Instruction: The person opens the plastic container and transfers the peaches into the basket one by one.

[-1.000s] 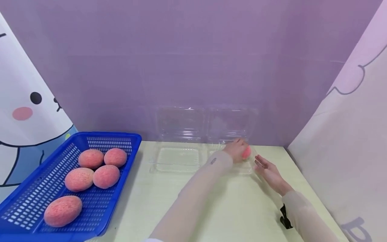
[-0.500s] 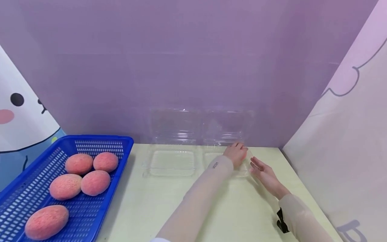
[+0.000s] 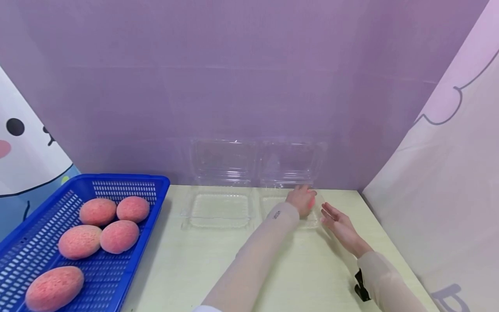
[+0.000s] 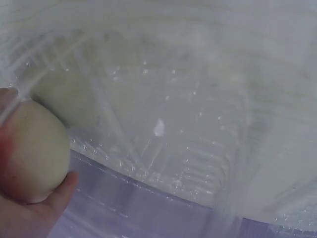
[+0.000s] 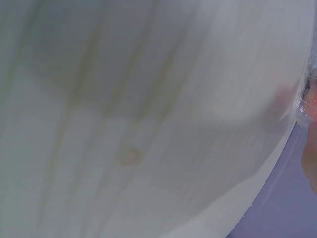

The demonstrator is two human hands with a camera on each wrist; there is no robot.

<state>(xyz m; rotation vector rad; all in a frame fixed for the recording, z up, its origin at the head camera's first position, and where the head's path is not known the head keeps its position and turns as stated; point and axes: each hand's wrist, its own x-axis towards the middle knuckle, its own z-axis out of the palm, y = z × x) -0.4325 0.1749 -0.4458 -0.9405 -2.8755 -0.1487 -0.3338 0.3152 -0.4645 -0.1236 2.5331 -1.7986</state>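
A peach (image 3: pixel 311 203) is in my left hand (image 3: pixel 301 200), low inside the right-hand clear plastic box (image 3: pixel 270 201). In the head view the hand covers most of it. The left wrist view shows the peach (image 4: pixel 37 153) pale with a red side, with fingers (image 4: pixel 59 196) curled round it. My right hand (image 3: pixel 343 226) is beside the box's right edge, fingers extended toward the rim; whether they touch it is unclear. At the edge of the right wrist view are part of a hand (image 5: pixel 310 158) and a bit of the clear box (image 5: pixel 301 105).
Left of that box lies a second clear box (image 3: pixel 220 208). Both lids stand raised against the purple backdrop (image 3: pixel 234 86). A blue plastic basket (image 3: pixel 165 186) at the left holds several peaches (image 3: pixel 120 236). A pale table (image 3: pixel 187 273) lies beneath, with a printed side panel (image 3: pixel 444 203) to the right.
The head view has swung right, so the basket and boxes appear farther left. The peach showed more beside my left hand at first; now the fingers cover more of it. My right hand stays beside the box.
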